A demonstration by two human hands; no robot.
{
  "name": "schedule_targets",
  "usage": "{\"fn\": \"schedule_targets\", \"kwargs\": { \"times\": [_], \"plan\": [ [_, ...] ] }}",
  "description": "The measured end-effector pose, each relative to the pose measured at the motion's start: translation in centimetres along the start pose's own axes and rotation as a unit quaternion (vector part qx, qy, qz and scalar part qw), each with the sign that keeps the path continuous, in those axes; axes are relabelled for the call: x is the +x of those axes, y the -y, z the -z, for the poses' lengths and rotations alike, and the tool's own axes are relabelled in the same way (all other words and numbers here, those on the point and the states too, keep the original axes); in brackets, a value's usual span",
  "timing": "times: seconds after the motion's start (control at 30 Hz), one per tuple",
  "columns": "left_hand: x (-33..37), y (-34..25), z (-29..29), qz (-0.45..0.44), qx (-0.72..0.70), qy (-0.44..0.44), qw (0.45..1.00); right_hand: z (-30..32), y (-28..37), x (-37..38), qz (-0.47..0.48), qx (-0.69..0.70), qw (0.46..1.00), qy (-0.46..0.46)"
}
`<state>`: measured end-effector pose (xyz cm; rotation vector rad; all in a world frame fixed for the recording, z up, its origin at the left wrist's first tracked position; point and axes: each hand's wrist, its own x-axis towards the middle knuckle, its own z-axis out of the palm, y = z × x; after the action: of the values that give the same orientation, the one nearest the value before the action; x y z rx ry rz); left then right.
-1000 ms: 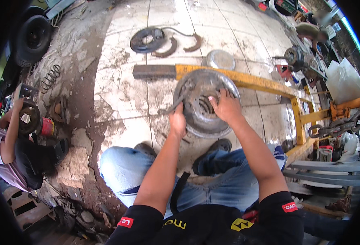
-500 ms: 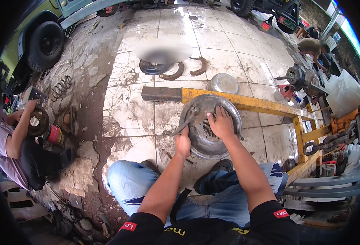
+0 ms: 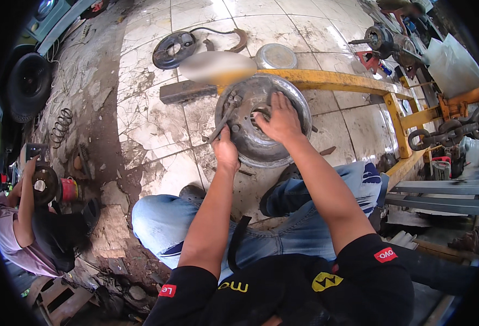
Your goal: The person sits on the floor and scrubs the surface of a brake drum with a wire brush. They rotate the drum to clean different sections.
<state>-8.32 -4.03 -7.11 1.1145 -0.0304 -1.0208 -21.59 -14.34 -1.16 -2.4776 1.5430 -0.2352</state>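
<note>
A round, worn metal brake backing plate [image 3: 255, 142] leans tilted in front of me against a yellow steel frame [image 3: 326, 80]. On its upper left lies a dark metal wrench [image 3: 227, 115]; whether it sits on a bolt I cannot tell. My left hand [image 3: 226, 148] grips the wrench's lower end at the plate's left edge. My right hand [image 3: 280, 119] rests flat on the plate's right part, fingers stretched upward and thumb by the centre hole. Nothing shows in that hand.
Beyond the frame lie another backing plate [image 3: 174, 50], a curved brake shoe [image 3: 238, 41] and a round metal pan [image 3: 276, 56]. A heavy chain [image 3: 448, 133] hangs at right. At left, a person [image 3: 19, 217] holds a round part beside a red can [image 3: 69, 189]. A coil spring [image 3: 61, 127] lies nearby.
My view has shifted, so the plate and both hands appear higher and further left. The left hand keeps its hold on the wrench, and the right stays flat on the plate.
</note>
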Motion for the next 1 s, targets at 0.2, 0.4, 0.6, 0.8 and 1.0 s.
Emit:
{"fn": "schedule_targets", "kwargs": {
  "times": [0.2,0.4,0.6,0.8,1.0],
  "plan": [
    [-0.3,0.2,0.3,0.008,0.021,0.012,1.000,1.2,1.2,0.3,-0.106,0.029,0.993,0.040],
    [-0.6,-0.6,0.2,0.007,0.002,0.014,1.000,0.7,-0.3,-0.4,-0.008,0.012,1.000,0.027],
    [0.3,1.0,0.7,-0.022,0.058,0.016,0.998,0.7,1.7,0.7,-0.133,-0.020,0.989,0.060],
    [-0.4,0.0,0.1,-0.006,0.011,0.014,1.000,1.0,0.5,-0.2,-0.070,0.024,0.997,0.036],
    [0.2,1.2,0.4,-0.007,0.059,-0.021,0.998,2.1,1.8,0.4,-0.232,0.010,0.962,0.141]
  ]
}}
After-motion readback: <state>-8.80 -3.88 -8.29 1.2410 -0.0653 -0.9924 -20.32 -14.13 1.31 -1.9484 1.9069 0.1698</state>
